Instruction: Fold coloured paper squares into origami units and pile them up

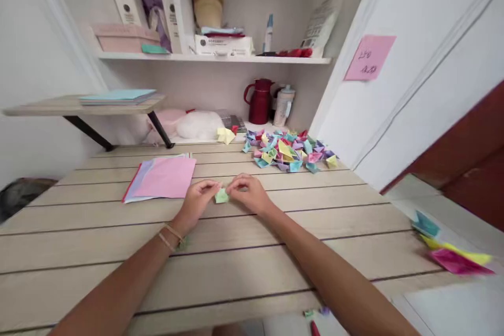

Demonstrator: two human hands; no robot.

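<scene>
A small piece of folded light green paper (221, 196) is held between my two hands over the middle of the slatted wooden table (244, 268). My left hand (199, 200) pinches its left edge between thumb and fingers. From the other side, the fingertips of my right hand (251, 192) are pinched at its right edge. Which fold stage the paper is in is too small to tell. Left of my left hand lies a stack of coloured paper sheets (167, 176), pink on top. Beyond my right hand is a heap of small folded paper boats (289, 149) in many colours.
Larger paper boats (459, 260) sit at the table's right edge. A cream folded paper (226, 135) lies at the back. Behind stand a red jug (260, 101) and a tumbler (283, 106) under a shelf (220, 58). A raised stand (51, 107) occupies the left back.
</scene>
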